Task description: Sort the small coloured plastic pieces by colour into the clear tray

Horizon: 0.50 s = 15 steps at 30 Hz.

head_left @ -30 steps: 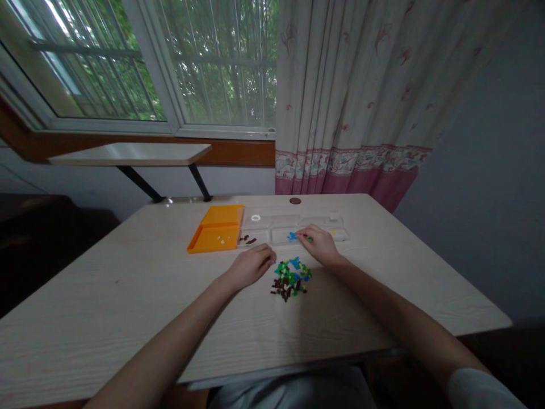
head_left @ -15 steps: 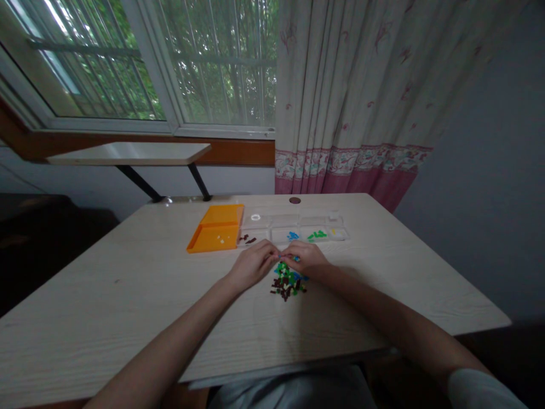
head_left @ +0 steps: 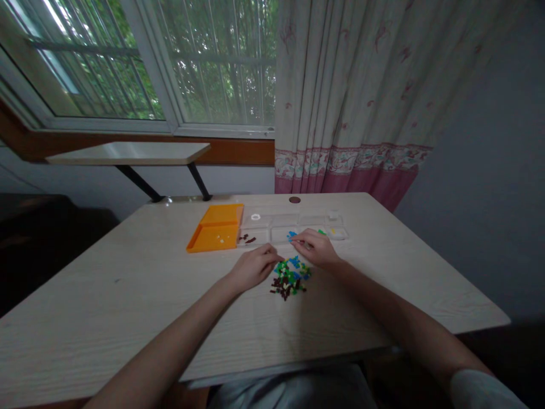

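A pile of small toy bricks (head_left: 290, 279) in brown, green, blue and pale yellow lies on the table. At its upper left edge is my left hand (head_left: 254, 268), fingers pinched together; whatever they hold is too small to name. My right hand (head_left: 315, 248) reaches over the front of the clear divided tray (head_left: 284, 220). Its pinched fingertips are at the compartment with small blue bricks (head_left: 291, 234), and I cannot tell if a brick is between them. Green bricks (head_left: 322, 232) are partly hidden behind this hand.
An orange two-part tray (head_left: 219, 215) holding a few white pieces adjoins the clear tray's left side. Brown bricks (head_left: 249, 239) lie in the nearest clear compartment. A raised shelf (head_left: 128, 152) stands at the back left, and a round brown disc (head_left: 294, 200) sits at the table's rear.
My hands were together above the pile and have parted. The right moved up and forward to the blue compartment; the left stayed almost in place, and more of the pile shows.
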Motion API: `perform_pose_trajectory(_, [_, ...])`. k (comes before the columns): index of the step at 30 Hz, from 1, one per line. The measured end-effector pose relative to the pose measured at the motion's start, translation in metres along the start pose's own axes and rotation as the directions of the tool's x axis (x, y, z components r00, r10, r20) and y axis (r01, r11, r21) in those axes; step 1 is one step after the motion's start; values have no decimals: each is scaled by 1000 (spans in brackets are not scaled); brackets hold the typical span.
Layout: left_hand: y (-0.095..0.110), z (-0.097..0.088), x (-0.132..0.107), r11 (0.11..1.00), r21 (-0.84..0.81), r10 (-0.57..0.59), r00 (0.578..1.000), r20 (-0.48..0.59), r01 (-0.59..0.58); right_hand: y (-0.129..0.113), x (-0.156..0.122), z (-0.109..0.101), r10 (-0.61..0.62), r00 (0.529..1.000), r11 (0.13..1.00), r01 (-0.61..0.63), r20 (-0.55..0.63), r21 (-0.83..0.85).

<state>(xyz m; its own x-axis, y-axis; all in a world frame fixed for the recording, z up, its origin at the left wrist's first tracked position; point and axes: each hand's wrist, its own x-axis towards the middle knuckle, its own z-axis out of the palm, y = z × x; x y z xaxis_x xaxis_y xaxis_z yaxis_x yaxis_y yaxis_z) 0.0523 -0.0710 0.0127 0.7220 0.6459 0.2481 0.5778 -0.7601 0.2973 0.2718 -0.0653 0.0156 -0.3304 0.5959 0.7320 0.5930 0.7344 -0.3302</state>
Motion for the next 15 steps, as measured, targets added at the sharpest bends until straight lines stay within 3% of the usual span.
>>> perform_pose_trajectory(15, [-3,0,1,997,75,-23,1000,7,22,3,1,-4,12,997,1000,-11,-80,13])
